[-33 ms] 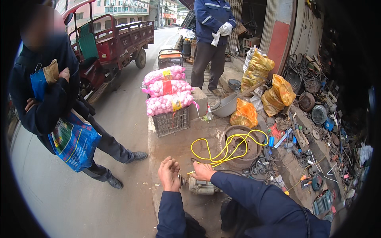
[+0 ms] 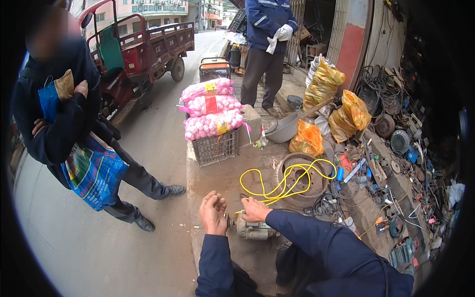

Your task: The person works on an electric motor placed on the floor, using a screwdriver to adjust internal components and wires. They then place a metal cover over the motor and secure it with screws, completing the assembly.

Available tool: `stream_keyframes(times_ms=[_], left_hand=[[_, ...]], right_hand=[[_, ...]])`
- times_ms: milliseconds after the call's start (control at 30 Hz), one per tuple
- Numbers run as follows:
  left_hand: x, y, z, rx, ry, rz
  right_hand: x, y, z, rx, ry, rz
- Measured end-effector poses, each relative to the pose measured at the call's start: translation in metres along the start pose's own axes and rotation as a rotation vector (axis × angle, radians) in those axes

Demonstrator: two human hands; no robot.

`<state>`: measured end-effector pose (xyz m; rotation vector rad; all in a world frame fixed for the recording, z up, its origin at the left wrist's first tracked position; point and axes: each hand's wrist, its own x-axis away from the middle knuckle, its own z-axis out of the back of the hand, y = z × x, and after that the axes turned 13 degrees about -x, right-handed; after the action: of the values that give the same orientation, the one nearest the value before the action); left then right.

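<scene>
In front of my knees a grey electric motor lies on the ground, its shaft end towards the left. Just beside that shaft end, my left hand is raised with its fingers curled together; whether something small is between them is hidden. Above the motor's body, my right hand is closed on a yellow cord, and a short bit of yellow shows left of its fingers. The cord's loops spread beyond that hand and over a rusty wheel rim.
Pink net bags of bulbs sit on a black crate. Orange sacks and a grey basin stand farther back. Scrap parts cover the right side. One person stands left, another behind the bags.
My right hand has turned slightly, with its fingers drawn in closer, near the same spot above the motor. My left hand's fingers have moved up slightly. The view has shifted a little.
</scene>
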<state>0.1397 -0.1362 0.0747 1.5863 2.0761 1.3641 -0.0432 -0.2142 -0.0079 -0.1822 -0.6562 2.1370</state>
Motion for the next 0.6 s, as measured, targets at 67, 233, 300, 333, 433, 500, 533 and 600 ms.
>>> stream_keyframes(times_ms=[67,233,300,333,433,500,533,600], left_hand=[[-0.001,-0.001,-0.001,0.011,-0.02,-0.007],[0.0,-0.002,-0.002,0.002,-0.02,0.005],[0.0,-0.002,-0.004,0.005,-0.026,-0.002],[0.0,-0.002,-0.004,0.007,-0.026,0.002],[0.0,0.0,-0.004,0.013,-0.022,0.005],[0.0,-0.001,-0.004,0.011,-0.006,0.008],[0.0,0.0,-0.004,0.014,-0.015,0.012],[0.0,-0.002,-0.006,0.005,-0.029,-0.004]], right_hand=[[0.002,0.001,0.002,0.05,0.079,0.151],[0.001,-0.001,-0.004,-0.013,-0.015,-0.144],[-0.001,-0.003,-0.008,0.034,0.027,0.024],[-0.002,-0.005,-0.011,0.027,0.1,0.145],[-0.003,-0.006,-0.014,0.038,0.154,0.174],[-0.002,-0.006,-0.013,0.044,0.099,-0.017],[-0.002,-0.005,-0.011,0.045,0.098,-0.045],[0.0,-0.002,-0.008,0.044,0.05,-0.006]])
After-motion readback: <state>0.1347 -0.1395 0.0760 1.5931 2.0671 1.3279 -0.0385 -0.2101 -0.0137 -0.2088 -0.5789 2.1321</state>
